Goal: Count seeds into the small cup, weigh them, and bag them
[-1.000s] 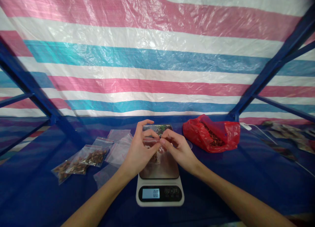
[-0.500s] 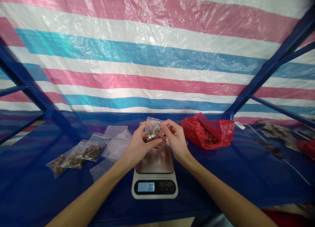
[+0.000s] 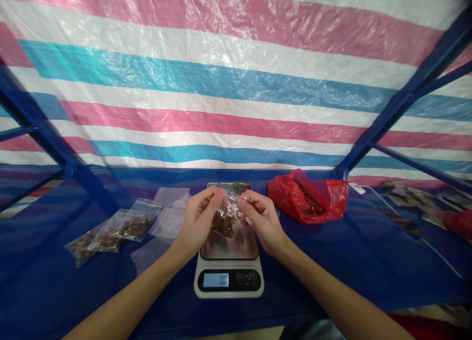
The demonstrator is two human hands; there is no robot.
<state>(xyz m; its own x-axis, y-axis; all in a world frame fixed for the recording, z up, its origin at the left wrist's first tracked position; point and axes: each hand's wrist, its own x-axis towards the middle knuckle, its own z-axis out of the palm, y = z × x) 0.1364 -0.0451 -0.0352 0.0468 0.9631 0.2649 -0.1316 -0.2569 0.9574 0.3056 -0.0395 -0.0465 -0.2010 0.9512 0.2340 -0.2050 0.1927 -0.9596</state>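
Note:
A clear zip-lock bag [image 3: 223, 221] with brown dried pieces in its lower part hangs between my hands, over the steel plate of a white digital scale [image 3: 229, 284]. My left hand [image 3: 202, 213] pinches the bag's top edge on the left. On the right, my right hand [image 3: 261, 216] pinches the same edge near the red seal line. The scale's display [image 3: 216, 280] reads 0.0. Behind the hands, a dark printed panel [image 3: 236, 186] shows in part.
Several filled zip-lock bags [image 3: 135, 228] overlap at left, beside flat unfilled bags [image 3: 169, 221]. An opened red plastic bag [image 3: 309, 197] of brown pieces sits at right. Blue frame posts [image 3: 396, 113] rise at both sides before a striped tarp [image 3: 221, 99]. A white cable [image 3: 383, 202] lies far right.
Both hands have shifted from cupping the bag's body to pinching its top edge. The bag now hangs lower with its contents at the bottom. The display still reads 0.0.

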